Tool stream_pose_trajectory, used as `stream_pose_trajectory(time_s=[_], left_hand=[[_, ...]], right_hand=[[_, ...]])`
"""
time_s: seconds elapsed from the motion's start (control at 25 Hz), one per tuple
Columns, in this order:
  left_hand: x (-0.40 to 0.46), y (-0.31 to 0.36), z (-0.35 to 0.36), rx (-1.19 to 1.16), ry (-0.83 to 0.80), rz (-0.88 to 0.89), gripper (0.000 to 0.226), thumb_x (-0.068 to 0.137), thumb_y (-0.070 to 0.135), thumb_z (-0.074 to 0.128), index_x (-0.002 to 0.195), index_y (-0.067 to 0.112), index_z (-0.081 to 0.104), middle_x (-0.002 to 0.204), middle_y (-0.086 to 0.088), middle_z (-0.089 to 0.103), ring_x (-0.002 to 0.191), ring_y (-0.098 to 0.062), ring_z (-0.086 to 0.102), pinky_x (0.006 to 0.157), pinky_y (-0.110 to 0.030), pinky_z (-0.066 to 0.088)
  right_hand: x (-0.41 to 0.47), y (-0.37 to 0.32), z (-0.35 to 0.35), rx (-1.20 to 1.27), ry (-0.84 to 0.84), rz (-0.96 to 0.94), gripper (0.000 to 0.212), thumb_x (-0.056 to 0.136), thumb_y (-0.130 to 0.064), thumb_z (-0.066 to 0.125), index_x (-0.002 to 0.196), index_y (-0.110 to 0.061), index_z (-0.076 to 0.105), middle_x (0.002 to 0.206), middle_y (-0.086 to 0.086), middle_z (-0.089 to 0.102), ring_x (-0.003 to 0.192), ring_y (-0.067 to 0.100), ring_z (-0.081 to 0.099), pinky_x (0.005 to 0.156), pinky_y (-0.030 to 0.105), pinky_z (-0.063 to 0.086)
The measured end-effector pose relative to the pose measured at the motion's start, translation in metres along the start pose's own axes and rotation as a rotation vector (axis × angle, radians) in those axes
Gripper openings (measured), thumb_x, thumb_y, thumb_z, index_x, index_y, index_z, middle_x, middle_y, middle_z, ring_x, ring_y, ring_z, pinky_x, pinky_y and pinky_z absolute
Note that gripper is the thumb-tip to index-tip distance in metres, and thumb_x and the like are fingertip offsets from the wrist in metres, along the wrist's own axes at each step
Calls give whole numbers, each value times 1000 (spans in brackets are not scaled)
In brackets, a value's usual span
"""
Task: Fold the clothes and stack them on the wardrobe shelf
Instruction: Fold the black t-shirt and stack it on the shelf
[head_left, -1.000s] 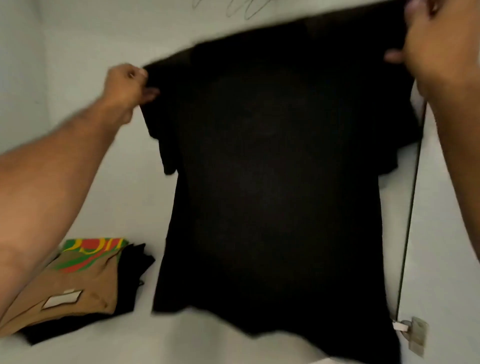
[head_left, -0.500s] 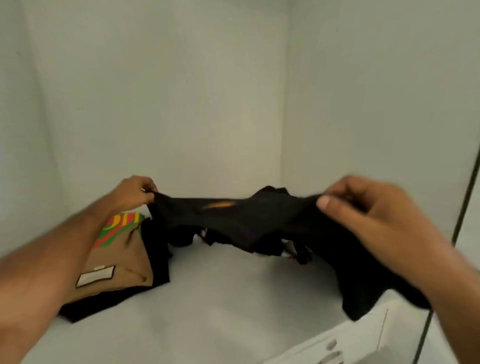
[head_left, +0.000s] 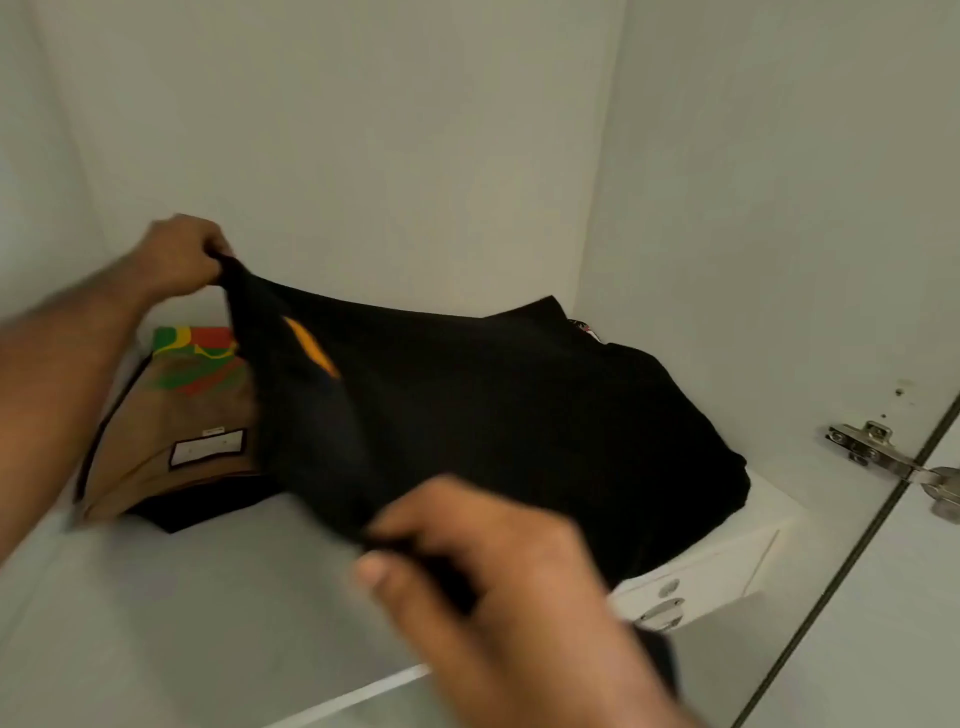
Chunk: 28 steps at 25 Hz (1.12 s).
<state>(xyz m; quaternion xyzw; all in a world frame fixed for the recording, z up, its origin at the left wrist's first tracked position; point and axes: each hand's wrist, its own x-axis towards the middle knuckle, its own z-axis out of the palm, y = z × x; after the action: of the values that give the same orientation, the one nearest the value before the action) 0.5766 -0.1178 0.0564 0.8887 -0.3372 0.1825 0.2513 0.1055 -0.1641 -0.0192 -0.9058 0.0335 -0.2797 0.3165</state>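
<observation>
2 bare, sleeveless forearms (head_left: 57, 374)

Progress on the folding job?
Done: a folded tan garment lies stacked on the shelf. In hand: the black shirt, partly laid on the shelf, left hand and right hand each gripping an edge. Left: fold it, stack it.

White wardrobe walls (head_left: 363, 130); steel hinge (head_left: 878, 449), perhaps a door's.

My left hand (head_left: 176, 254): back left, pinching the shirt (head_left: 493, 410)
My right hand (head_left: 498, 561): front, gripping its near edge
Folded pile (head_left: 171, 431): on shelf (head_left: 208, 623), left of shirt
Hinge (head_left: 867, 447): right wall
</observation>
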Motion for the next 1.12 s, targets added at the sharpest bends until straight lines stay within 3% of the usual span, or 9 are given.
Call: stream_pose_trajectory(time_s=[0.08,0.16,0.28,0.4,0.56,0.68,0.8,0.96,1.12], left_hand=[[1,-22,-2,144,-122,-91,32,84,-7,64,115,-2,66,124,-26,61,113,-42,57,95,-41,44],[-22,-34,12,223,-225,-195,47,88,-1,63,134,-1,52,138,-27,50,123,-42,50,102,-42,40],[-73,-33,40,170,-269,-272,56,89,-1,60,142,1,44,141,-27,47,127,-41,48,104,-42,40],[-133,-19,51,89,-178,-304,59,84,0,67,140,7,49,141,-22,49,127,-38,49,104,-42,41],[-230,16,37,-102,173,-433,42,86,12,71,127,18,61,132,-12,59,118,-31,58,98,-42,47],[-321,41,17,-92,387,-466,23,85,17,71,109,17,69,109,-9,68,95,-29,67,88,-41,54],[-401,70,13,21,417,-583,24,84,31,75,103,16,70,97,-7,68,85,-27,65,77,-38,52],[-433,100,32,5,365,-736,44,82,44,75,109,10,67,103,-8,68,86,-20,63,75,-34,49],[-426,102,29,33,365,-865,52,83,39,76,118,4,61,109,-16,67,98,-31,66,82,-41,52]], right_hand=[[14,2,30,103,-535,66,33,107,-16,44,135,-10,58,135,15,60,127,25,57,109,27,41],[6,16,40,250,-710,105,38,105,-8,47,142,-7,52,140,16,55,128,25,55,108,20,40],[-36,59,7,295,-393,213,36,92,-25,72,127,-30,65,115,-3,70,102,6,68,88,14,53],[-68,151,-50,184,112,529,15,90,-21,72,104,-21,69,92,6,74,80,18,74,77,36,62],[-105,248,-105,460,581,810,26,94,-12,67,117,-1,59,73,9,72,53,9,70,56,22,60],[-111,285,-123,626,640,883,37,94,-20,69,127,-15,51,82,16,66,48,11,70,46,23,57],[-101,308,-139,491,507,969,52,92,-42,68,134,-17,50,83,17,63,55,26,69,47,26,55],[-85,314,-151,334,344,937,50,87,-41,74,121,-7,58,74,20,63,57,28,64,54,29,53],[-80,296,-152,304,346,779,32,86,-31,78,100,-10,59,81,21,68,59,28,69,42,22,53]])
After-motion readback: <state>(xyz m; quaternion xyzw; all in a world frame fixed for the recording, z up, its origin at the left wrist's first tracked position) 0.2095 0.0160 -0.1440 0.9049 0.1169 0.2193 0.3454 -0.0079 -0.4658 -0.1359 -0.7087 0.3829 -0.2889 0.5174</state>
